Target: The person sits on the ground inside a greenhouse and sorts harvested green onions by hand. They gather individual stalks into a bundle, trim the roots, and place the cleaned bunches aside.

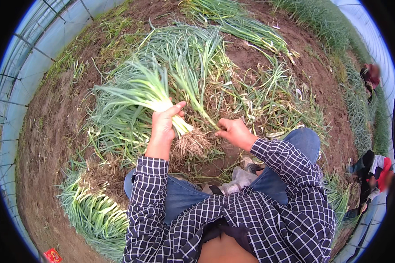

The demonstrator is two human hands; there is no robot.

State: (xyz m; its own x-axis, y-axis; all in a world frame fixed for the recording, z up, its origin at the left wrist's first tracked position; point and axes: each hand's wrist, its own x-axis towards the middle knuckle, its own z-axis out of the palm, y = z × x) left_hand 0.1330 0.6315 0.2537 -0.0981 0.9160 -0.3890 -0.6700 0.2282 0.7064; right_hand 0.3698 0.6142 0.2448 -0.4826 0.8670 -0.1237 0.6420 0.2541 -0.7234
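Note:
My left hand (163, 124) is closed around a bunch of green onions (152, 94), just left of the middle. The long green leaves fan out to the upper left, and the pale stems end in brown, tangled roots (192, 143) below my fist. To the right, my right hand (238, 133) pinches the lower end of a single green onion stalk (199, 108) between thumb and fingers. That stalk slants up and left toward a large heap of loose green onions (184, 46). The two hands are apart, with the bunch's roots between them.
Stacked green onions (96, 210) lie at lower left, roots inward. Trimmed leaves (276, 96) litter the brown soil to the right. Another pile (245, 28) lies at the back. Two people (375, 175) are at the right rim, beside growing rows. A red packet (52, 255) lies lower left.

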